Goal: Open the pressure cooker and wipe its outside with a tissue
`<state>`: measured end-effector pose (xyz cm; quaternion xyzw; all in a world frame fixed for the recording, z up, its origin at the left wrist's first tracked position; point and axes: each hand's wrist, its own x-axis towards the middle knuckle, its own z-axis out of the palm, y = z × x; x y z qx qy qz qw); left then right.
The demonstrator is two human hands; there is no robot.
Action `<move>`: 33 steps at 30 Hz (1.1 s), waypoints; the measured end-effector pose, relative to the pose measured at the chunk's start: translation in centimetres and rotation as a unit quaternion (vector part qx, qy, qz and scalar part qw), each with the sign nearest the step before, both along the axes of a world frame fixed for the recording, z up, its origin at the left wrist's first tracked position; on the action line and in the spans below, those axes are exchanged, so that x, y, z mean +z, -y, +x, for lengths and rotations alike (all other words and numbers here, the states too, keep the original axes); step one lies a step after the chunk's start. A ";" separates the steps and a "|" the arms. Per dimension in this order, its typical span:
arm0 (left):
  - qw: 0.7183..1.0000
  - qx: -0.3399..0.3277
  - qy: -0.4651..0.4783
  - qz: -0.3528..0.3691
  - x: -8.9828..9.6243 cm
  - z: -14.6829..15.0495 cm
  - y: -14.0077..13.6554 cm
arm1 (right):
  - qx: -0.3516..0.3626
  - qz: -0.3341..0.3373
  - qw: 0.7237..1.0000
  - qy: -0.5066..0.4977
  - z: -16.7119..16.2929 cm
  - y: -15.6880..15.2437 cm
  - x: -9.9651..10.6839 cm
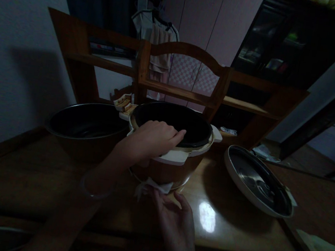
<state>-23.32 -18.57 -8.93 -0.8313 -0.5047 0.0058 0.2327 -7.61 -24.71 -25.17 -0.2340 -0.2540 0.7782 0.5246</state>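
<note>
A rice cooker [175, 173] with a brown body, pale rim and pale handles stands upright on the wooden table, its dark inside facing up. My left hand [155, 138] reaches across its near rim, fingers curled over the edge and gripping it; the fingertips are hidden inside. Low at the cooker's front, my right hand [176, 217] is palm up with the thumb apart. Its fingers hold a thin white cloth [162, 187] against the bottom of the body. Left of the cooker sits a dark inner pot [87, 124].
A round lid [258, 182] lies underside up at the table's right edge. Behind the cooker rises a wooden shelf frame [179, 91]. A small beige object [123, 103] stands at the cooker's back left. The wall [10, 85] borders the table on the left.
</note>
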 end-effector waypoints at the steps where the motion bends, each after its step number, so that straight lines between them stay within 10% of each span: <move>1: 1.000 0.002 0.002 -0.002 0.0 0.0 0.0 | 0.037 -0.017 0.999 -0.010 0.2 0.0 0.0; 6: 1.000 0.005 0.004 -0.015 0.2 0.1 0.2 | 0.081 -0.041 0.996 0.001 2.5 0.9 0.6; 13: 1.000 0.005 0.000 -0.009 0.2 0.2 0.1 | -0.210 0.074 0.957 0.186 7.6 1.8 1.0; 19: 1.000 0.008 -0.010 -0.021 0.4 0.2 0.1 | -0.301 0.113 0.904 0.281 6.4 0.2 -1.0; 33: 1.000 0.002 -0.010 0.003 0.0 0.0 0.0 | -0.232 0.157 0.922 0.269 0.2 -0.1 -0.4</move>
